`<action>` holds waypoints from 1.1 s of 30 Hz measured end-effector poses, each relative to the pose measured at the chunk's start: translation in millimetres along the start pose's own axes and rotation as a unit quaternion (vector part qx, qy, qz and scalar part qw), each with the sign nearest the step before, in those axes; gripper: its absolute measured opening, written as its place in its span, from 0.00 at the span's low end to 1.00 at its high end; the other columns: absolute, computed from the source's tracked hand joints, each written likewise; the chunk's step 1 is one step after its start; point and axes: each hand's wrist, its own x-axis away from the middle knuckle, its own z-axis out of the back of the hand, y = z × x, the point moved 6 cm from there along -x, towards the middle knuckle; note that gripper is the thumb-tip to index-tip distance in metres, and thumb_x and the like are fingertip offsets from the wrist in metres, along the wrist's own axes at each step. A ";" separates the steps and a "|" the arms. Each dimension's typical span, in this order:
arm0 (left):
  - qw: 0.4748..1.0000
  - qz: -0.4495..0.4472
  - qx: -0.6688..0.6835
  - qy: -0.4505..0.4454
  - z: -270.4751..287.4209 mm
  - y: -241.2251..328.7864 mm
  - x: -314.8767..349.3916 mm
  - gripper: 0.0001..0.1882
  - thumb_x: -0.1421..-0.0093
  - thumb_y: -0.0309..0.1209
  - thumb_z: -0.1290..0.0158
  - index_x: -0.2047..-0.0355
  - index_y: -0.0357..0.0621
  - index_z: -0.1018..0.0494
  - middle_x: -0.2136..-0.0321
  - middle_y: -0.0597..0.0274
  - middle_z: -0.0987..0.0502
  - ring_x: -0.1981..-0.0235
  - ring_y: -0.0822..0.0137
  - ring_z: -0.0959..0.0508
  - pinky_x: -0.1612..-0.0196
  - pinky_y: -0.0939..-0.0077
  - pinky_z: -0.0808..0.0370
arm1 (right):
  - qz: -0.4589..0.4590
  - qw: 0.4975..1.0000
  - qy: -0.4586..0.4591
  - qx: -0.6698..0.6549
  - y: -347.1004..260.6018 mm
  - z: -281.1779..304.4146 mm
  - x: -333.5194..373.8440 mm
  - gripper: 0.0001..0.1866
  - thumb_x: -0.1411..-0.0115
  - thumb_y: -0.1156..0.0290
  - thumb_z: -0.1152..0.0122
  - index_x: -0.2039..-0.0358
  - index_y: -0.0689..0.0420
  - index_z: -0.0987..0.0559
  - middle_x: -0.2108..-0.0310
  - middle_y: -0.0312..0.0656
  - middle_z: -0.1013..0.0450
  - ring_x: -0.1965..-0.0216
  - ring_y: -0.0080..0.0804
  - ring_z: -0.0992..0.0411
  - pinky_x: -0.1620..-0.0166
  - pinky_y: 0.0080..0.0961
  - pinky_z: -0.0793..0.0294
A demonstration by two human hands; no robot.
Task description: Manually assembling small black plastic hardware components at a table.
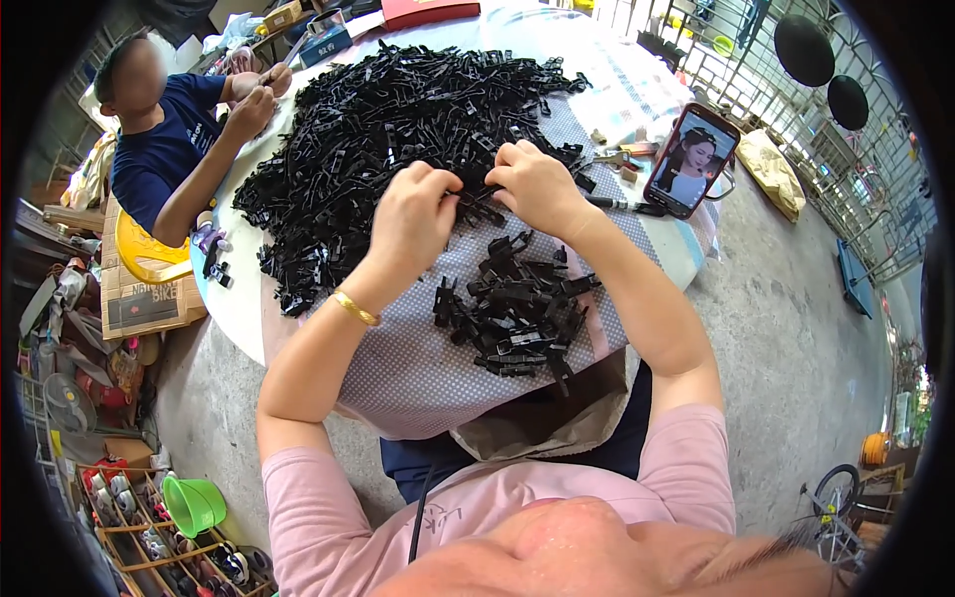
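A large heap of black plastic clip-like parts (348, 139) covers much of the round table in front of me. At its near edge my left hand (413, 214), with a gold bangle on the wrist, is closed in a pinch. Just to the right, my right hand (540, 189) is pinched too, its fingertips facing the left ones. A small black part seems to sit between the two sets of fingertips, but it blends into the dark heap behind. Nearer to me lies a smaller pile of black parts (517, 308) on the dotted tablecloth (408, 368).
A phone (693, 159) showing a video stands at the right, near keys (622, 157). Across the left side, another person (164, 139) handles something small. An open brown bag (557, 423) hangs at my lap below the table edge. A red box (428, 12) stands at the far edge.
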 end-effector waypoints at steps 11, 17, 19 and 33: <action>0.976 0.058 -0.107 -0.179 0.8 -3.5 20.0 0.06 0.53 0.30 0.43 0.77 0.41 0.24 0.76 0.60 0.29 0.67 0.60 0.29 0.62 0.69 0.31 | -0.208 0.892 0.124 -0.381 38.1 26.7 3.2 0.12 0.46 0.73 0.44 0.60 0.63 0.25 0.73 0.40 0.26 0.72 0.24 0.26 0.68 0.22 0.26; 0.975 0.016 -0.137 -0.172 -4.1 -8.1 21.7 0.05 0.53 0.29 0.44 0.78 0.41 0.25 0.75 0.60 0.29 0.67 0.61 0.29 0.62 0.70 0.29 | -0.229 0.808 -0.005 -0.543 16.5 22.8 3.4 0.16 0.47 0.76 0.46 0.57 0.64 0.29 0.73 0.38 0.28 0.73 0.24 0.27 0.71 0.18 0.26; 0.976 0.004 -0.140 -0.165 -5.4 -8.3 20.1 0.04 0.53 0.29 0.44 0.78 0.41 0.25 0.75 0.60 0.29 0.67 0.61 0.29 0.62 0.70 0.29 | -0.215 0.879 0.009 -0.427 30.4 20.0 2.6 0.15 0.50 0.73 0.44 0.60 0.63 0.27 0.72 0.41 0.27 0.73 0.29 0.26 0.70 0.22 0.26; 0.955 0.151 0.243 -0.076 -5.2 -11.7 14.3 0.15 0.45 0.23 0.48 0.56 0.37 0.30 0.69 0.59 0.24 0.73 0.72 0.24 0.69 0.81 0.26 | -0.138 0.984 0.023 -0.114 16.7 34.5 6.0 0.10 0.59 0.68 0.41 0.75 0.58 0.27 0.77 0.45 0.27 0.73 0.41 0.27 0.66 0.32 0.27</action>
